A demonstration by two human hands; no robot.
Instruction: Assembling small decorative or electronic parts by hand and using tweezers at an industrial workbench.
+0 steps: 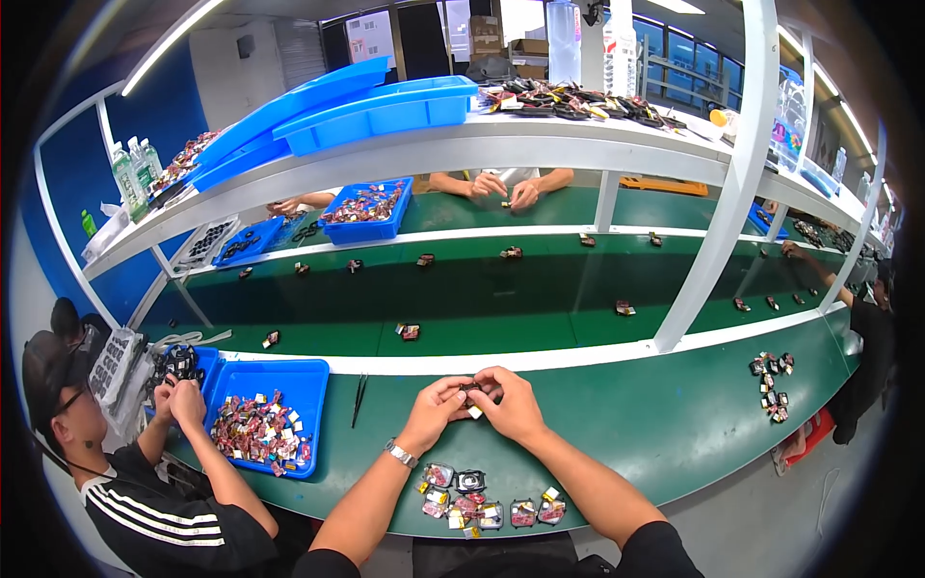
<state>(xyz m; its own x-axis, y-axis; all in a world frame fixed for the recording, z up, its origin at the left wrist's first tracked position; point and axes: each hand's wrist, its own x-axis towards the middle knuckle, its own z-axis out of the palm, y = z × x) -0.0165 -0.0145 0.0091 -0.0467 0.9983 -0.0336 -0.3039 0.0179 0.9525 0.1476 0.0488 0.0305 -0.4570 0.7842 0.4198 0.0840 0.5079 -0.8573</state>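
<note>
My left hand and my right hand meet above the green bench, fingers closed around a small black electronic unit. A pale yellow-white piece shows at its lower side; the fingers hide most of the rest. Between my forearms, near the bench's front edge, lie several similar units with red wires, clear or black casings and yellow-white parts. To the left of my left hand rests a pair of dark tweezers.
At left, a blue tray holds many small wired parts, beside a co-worker. Beyond a white rail, a green conveyor belt carries spaced units. A white post and overhead shelf stand ahead. More units lie at right.
</note>
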